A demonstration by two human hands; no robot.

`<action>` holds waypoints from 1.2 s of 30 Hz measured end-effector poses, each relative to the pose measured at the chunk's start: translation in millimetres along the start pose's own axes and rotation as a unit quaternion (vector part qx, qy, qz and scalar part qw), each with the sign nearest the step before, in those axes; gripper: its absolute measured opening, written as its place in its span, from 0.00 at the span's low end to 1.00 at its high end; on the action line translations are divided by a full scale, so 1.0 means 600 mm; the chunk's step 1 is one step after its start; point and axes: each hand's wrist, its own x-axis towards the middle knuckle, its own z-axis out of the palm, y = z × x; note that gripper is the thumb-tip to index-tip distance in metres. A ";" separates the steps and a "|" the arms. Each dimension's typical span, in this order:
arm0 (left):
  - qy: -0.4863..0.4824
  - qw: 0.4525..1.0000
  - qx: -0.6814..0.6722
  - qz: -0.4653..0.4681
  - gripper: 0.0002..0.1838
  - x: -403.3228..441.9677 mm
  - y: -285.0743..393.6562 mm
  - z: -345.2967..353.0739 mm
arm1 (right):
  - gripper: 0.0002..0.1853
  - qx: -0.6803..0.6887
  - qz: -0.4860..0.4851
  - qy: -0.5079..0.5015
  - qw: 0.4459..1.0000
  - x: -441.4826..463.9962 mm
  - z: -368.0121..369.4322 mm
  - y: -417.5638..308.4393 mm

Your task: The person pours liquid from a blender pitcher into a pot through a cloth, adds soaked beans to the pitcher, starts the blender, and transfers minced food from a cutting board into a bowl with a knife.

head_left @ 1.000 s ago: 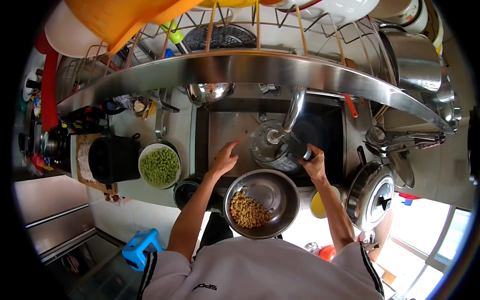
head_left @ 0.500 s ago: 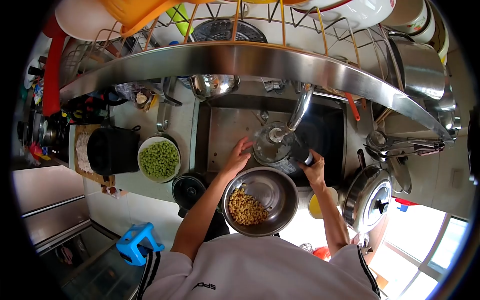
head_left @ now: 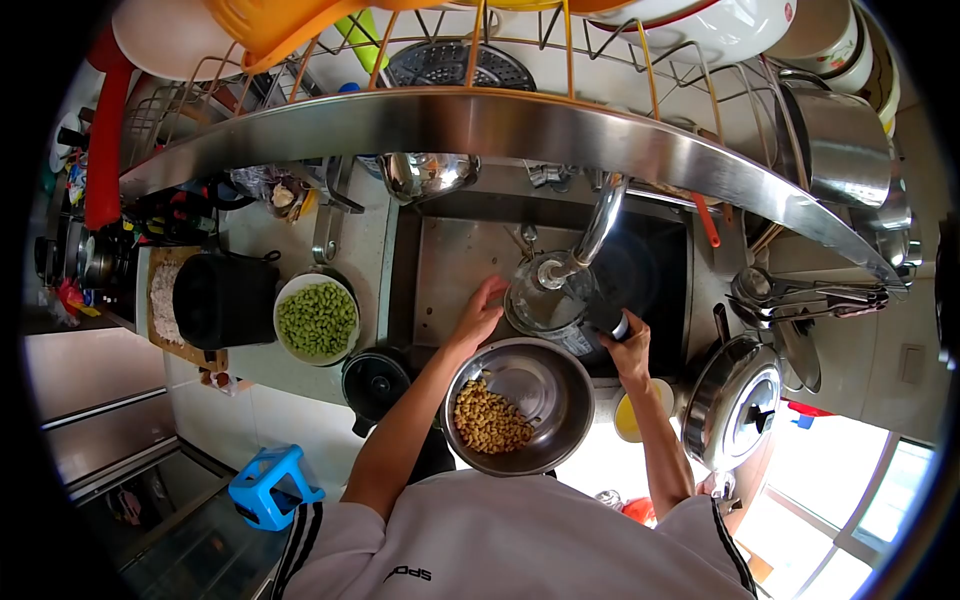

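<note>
A clear blender jug point(head_left: 548, 298) with a dark handle stands in the sink under the tap point(head_left: 598, 230). My right hand point(head_left: 629, 348) is wrapped around the jug's handle on its right side. At the left side of the jug is my left hand point(head_left: 483, 314), fingers extended and slightly curled, close to the wall; I cannot tell whether they touch it. Nearer to my body, a steel bowl point(head_left: 560, 390) sits at the sink's front edge between my forearms. Tan peanuts or beans point(head_left: 490, 418) lie in its left half.
A bowl of green beans point(head_left: 317, 318) stands on the left counter beside a black container point(head_left: 226, 300). A lidded steel pan point(head_left: 735, 400) is at right, near a yellow-filled bowl point(head_left: 630, 415). The dish rack's steel rail point(head_left: 480, 120) crosses above the sink.
My left hand has come slightly nearer to the jug's side. My right hand keeps its hold on the handle, and the jug stays under the tap.
</note>
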 end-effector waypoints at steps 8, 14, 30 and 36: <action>0.014 0.902 0.376 0.213 0.36 0.010 0.032 0.023 | 0.24 0.020 0.004 0.007 1.000 -0.003 0.002 0.004; 0.014 0.828 0.528 0.190 0.37 -0.002 0.047 0.043 | 0.24 0.024 0.023 -0.001 0.999 -0.008 0.002 -0.030; -0.089 0.972 0.134 0.169 0.43 0.024 0.021 0.022 | 0.27 0.024 0.014 0.003 1.000 -0.005 0.001 -0.008; -0.064 0.974 0.071 0.207 0.46 0.027 0.017 -0.008 | 0.25 0.029 0.012 0.002 0.999 -0.006 0.000 -0.023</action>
